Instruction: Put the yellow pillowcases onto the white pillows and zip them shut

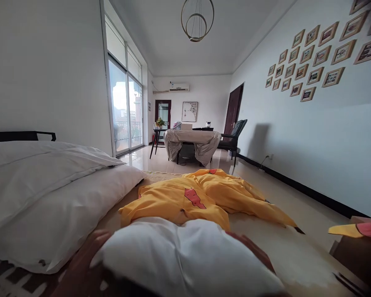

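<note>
Between my two hands a plump white pillow (160, 255), creased down its middle, fills the bottom of the head view. My left hand (86, 258) presses round its left side, fingers partly blurred. On the opposite side my right hand (255, 249) grips the pillow's edge, and most of that hand is hidden behind it. Just beyond the pillow lies a crumpled yellow cloth cover (160, 200) with a red watermelon print. A second length of yellow cloth (231, 194) spreads to the right of it.
More white pillows (68, 202) are stacked at my left. A cardboard box (349, 251) with yellow and red cloth over its edge stands at the right. Farther off are a draped table (193, 136), a black chair (233, 138) and a glass door (126, 107).
</note>
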Motion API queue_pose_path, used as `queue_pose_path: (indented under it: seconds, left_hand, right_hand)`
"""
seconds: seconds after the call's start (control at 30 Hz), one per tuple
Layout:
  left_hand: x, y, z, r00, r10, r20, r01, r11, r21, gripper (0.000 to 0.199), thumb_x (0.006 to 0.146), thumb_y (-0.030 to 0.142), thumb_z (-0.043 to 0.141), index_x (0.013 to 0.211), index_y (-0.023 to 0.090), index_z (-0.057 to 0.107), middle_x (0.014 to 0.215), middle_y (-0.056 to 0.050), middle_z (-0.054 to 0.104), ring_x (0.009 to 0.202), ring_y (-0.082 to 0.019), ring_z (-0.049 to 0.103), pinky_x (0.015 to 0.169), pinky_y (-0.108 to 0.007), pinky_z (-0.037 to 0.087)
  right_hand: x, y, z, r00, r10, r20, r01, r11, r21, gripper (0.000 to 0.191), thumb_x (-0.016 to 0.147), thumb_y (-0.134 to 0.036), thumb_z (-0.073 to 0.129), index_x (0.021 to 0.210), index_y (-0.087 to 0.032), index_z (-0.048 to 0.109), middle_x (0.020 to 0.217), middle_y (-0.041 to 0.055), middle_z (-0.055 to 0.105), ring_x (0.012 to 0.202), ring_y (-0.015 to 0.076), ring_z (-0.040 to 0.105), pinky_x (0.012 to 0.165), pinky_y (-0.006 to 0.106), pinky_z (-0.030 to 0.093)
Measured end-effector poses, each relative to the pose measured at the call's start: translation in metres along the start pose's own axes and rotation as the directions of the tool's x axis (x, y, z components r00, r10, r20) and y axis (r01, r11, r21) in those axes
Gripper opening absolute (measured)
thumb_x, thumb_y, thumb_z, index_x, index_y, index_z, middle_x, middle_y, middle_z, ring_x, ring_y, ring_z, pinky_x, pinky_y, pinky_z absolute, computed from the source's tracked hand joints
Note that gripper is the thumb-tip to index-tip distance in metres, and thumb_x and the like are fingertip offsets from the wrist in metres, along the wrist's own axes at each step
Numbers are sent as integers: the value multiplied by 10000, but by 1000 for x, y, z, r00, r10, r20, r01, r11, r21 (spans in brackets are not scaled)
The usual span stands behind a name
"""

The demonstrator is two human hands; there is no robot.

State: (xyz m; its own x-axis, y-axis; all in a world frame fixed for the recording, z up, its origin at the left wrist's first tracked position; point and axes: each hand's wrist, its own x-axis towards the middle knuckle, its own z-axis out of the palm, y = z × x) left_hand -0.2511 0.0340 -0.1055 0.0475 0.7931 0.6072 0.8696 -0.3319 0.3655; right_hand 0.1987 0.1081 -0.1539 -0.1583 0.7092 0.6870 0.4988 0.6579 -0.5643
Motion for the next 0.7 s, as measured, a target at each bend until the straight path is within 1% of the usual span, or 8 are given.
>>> queue_pose_path:
  seconds: [0.1, 0.17, 0.23, 0.3, 0.4, 0.53, 0.6, 0.7]
  left_hand:
    - [56, 25, -9, 978, -123, -169, 82, 969, -235, 356, 831, 483, 437, 895, 203, 649, 1016, -67, 656, 934, -219, 610, 841, -288, 496]
    - [110, 44, -10, 942, -195, -273, 74, 915, -397, 380, 774, 520, 493, 868, 183, 642, 963, -58, 654, 891, -219, 585, 823, -288, 477]
    - [153, 62, -7, 900, -308, -309, 85, 819, -567, 375, 730, 535, 543, 781, 172, 621, 782, -23, 620, 757, -185, 544, 710, -261, 458]
    - [173, 71, 1, 865, -378, -330, 85, 759, -646, 395, 731, 565, 531, 669, 175, 549, 614, 18, 500, 622, -142, 458, 581, -239, 404]
    - [163, 68, 22, 836, -431, -340, 111, 740, -664, 446, 736, 601, 510, 569, 197, 423, 523, 43, 352, 536, -113, 350, 479, -231, 313]
    - [130, 44, 45, 831, -520, -197, 299, 717, -630, 483, 680, 644, 538, 534, 189, 461, 504, 19, 424, 537, -139, 405, 471, -245, 350]
    - [123, 34, 45, 856, -500, -127, 340, 731, -592, 481, 669, 644, 560, 576, 172, 548, 558, -2, 525, 586, -167, 481, 508, -245, 401]
    - [121, 26, 35, 918, -393, -44, 312, 788, -531, 454, 696, 624, 589, 719, 175, 655, 628, 4, 610, 617, -170, 534, 536, -224, 422]
  right_hand:
    - [57, -24, 8, 972, 148, -185, -110, 974, 199, 337, 692, -528, 643, 715, -196, 694, 730, 46, 670, 706, 238, 602, 621, 335, 501]
    - [94, -35, 11, 896, 285, -341, -193, 940, 280, 389, 573, -545, 706, 510, -185, 573, 577, 12, 575, 630, 199, 517, 569, 302, 432]
    - [120, -39, 14, 835, 344, -429, -198, 916, 349, 430, 616, -579, 659, 513, -183, 528, 561, -10, 527, 614, 163, 469, 557, 271, 391]
    - [131, -37, 20, 800, 367, -475, -176, 900, 399, 453, 713, -620, 552, 594, -182, 544, 574, -18, 520, 596, 146, 456, 544, 254, 378]
    - [126, -27, 33, 747, 460, -480, -192, 840, 507, 471, 730, -641, 528, 659, -179, 586, 573, -8, 555, 575, 154, 481, 527, 259, 393]
    - [112, -20, 41, 786, 538, -305, -286, 754, 591, 398, 641, -566, 666, 618, -171, 625, 571, 14, 601, 597, 187, 521, 531, 279, 412]
    - [110, -24, 38, 808, 508, -298, -281, 777, 563, 361, 655, -534, 668, 647, -173, 649, 600, 18, 622, 612, 192, 534, 546, 284, 425]
    - [110, -33, 29, 803, 457, -383, -250, 841, 479, 325, 686, -498, 660, 764, -184, 685, 708, 32, 673, 679, 210, 579, 602, 302, 466]
